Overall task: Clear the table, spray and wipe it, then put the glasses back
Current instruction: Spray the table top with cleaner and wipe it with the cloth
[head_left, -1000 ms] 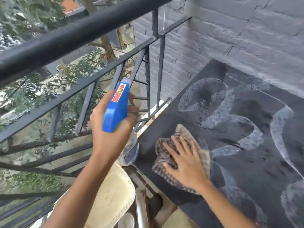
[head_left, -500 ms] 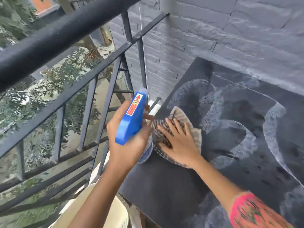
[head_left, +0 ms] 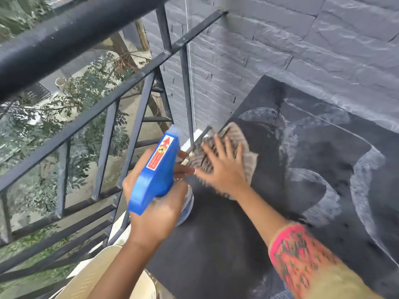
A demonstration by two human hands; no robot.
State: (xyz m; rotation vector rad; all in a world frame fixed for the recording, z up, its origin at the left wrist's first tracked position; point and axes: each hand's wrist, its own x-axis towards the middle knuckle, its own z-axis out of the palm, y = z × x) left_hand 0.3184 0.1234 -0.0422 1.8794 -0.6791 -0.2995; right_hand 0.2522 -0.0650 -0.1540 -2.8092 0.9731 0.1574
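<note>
While the right hand (head_left: 223,169) lies flat on the striped cloth (head_left: 246,152), fingers straight and spread, pressing it onto the dark table (head_left: 216,251), the cloth sits at the table's far left edge, just beside the black railing (head_left: 133,78). A second ago the same hand and cloth were lower down, near the table's front left part; they have slid away from the person along that edge. The left hand (head_left: 157,216) grips the blue spray bottle (head_left: 156,169), fingers curled round its neck and a fingertip on the trigger side, nozzle pointing up and away. It was out over the cream chair (head_left: 92,277) before; now it hangs at the table's left edge, its fingers almost touching the right thumb. Pale, curved wipe streaks (head_left: 362,186) cover the right side of the tabletop, much as before. A pink patterned sleeve (head_left: 302,255) now shows on the right forearm. Grey brick wall (head_left: 280,50) stands behind the table.
</note>
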